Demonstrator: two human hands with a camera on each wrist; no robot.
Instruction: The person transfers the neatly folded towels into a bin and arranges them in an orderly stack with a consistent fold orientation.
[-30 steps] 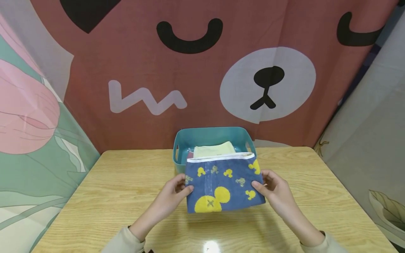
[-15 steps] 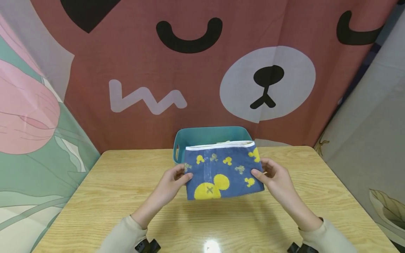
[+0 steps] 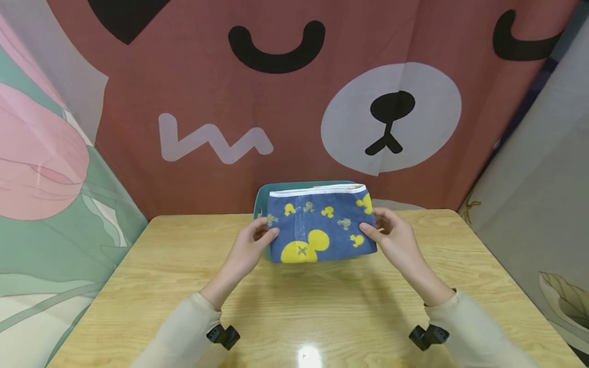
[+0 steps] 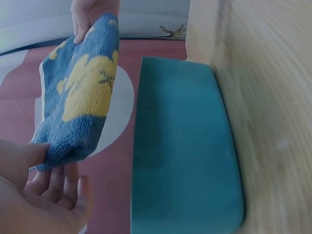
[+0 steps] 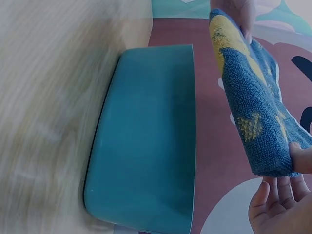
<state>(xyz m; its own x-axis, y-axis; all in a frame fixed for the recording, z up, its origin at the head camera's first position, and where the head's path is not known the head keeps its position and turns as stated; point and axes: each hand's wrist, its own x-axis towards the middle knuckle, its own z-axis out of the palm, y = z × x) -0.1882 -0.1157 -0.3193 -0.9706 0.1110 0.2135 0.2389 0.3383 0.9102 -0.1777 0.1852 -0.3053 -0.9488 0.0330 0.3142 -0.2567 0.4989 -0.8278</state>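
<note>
A folded blue towel (image 3: 338, 240) with yellow mouse-head shapes and a white hem hangs in the air between both hands. My left hand (image 3: 248, 248) pinches its left end, thumb in front and fingers behind. At the opposite end, my right hand (image 3: 397, 239) pinches it the same way. Behind the towel stands a teal basket (image 3: 263, 197), mostly covered in the head view. Both wrist views show the towel above the level of the rim, apart from the basket's outer wall (image 4: 185, 146). What lies inside the basket is hidden now.
The basket stands on a wooden table (image 3: 184, 255), near its back edge. A printed bear curtain (image 3: 207, 92) hangs right behind the table. More printed cloth (image 3: 529, 194) hangs along the right side.
Both hands have carried the towel forward and up, from in front of the basket to over it. A pale folded cloth seen in the basket earlier is now covered.
</note>
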